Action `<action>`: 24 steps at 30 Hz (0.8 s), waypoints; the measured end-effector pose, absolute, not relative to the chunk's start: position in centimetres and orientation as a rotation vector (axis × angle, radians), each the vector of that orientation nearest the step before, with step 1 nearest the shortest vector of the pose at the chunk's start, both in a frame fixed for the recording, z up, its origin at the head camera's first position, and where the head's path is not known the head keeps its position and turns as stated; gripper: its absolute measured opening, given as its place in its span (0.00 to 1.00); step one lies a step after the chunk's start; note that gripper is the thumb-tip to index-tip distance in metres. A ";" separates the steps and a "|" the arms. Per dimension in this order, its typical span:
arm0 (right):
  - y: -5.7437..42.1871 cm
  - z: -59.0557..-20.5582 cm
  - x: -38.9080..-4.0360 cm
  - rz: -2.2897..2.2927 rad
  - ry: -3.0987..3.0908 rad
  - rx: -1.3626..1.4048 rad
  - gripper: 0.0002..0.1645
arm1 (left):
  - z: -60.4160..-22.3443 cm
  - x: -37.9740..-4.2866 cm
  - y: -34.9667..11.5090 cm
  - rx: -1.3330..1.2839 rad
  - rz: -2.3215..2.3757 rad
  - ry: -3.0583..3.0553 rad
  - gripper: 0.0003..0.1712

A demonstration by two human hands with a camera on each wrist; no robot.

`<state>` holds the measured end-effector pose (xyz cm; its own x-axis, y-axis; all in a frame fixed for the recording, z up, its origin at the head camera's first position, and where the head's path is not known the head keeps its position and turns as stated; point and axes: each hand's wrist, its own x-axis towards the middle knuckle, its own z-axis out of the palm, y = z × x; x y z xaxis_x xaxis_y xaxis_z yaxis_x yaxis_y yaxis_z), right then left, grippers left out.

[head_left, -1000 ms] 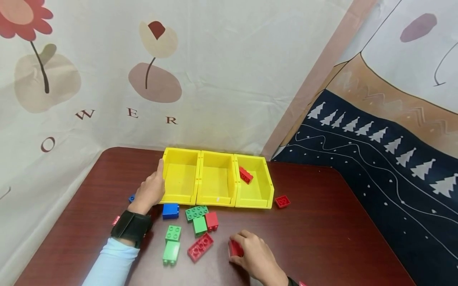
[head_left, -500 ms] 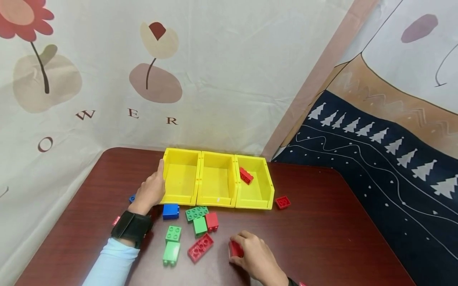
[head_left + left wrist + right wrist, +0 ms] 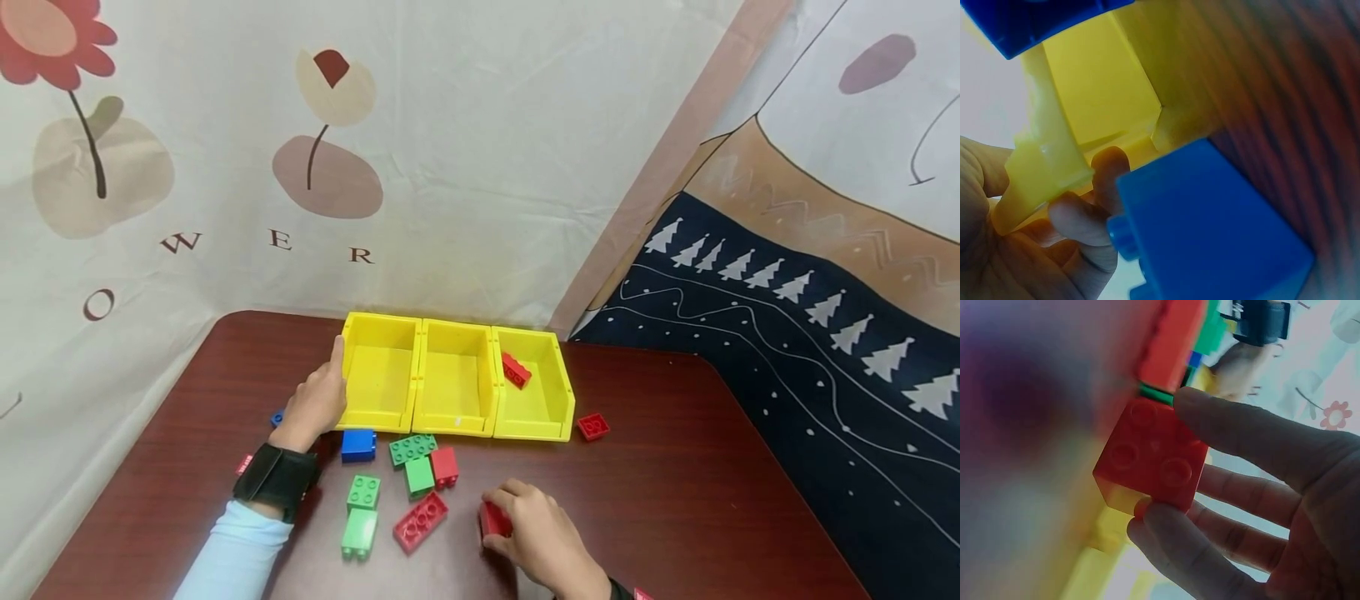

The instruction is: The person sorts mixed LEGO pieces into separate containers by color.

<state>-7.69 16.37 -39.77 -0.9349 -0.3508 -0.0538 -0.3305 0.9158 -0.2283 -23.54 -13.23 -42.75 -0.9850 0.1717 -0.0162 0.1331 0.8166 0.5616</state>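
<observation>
My left hand (image 3: 313, 402) grips the left side wall of the leftmost yellow bin (image 3: 378, 419). In the left wrist view, fingers (image 3: 1079, 219) curl round that bin's edge, and a blue brick (image 3: 1210, 225) lies close by. My right hand (image 3: 542, 533) pinches a red brick (image 3: 494, 520) low over the table, right of the loose bricks. Seen from the right wrist, this brick (image 3: 1154, 456) shows its studs, with the thumb on one side and fingertips on the opposite side. Whether it touches the table is hard to tell.
Three yellow bins stand joined in a row; the right one holds a red brick (image 3: 516, 371). Another red brick (image 3: 593, 427) lies right of them. In front lie green bricks (image 3: 412, 448), red bricks (image 3: 421, 522) and a blue brick (image 3: 358, 445). A fabric backdrop (image 3: 480, 167) hangs behind.
</observation>
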 end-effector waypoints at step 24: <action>19.3 -29.0 -17.6 -0.300 3.296 -0.330 0.30 | -42.7 -23.5 -13.2 0.231 0.887 2.920 0.43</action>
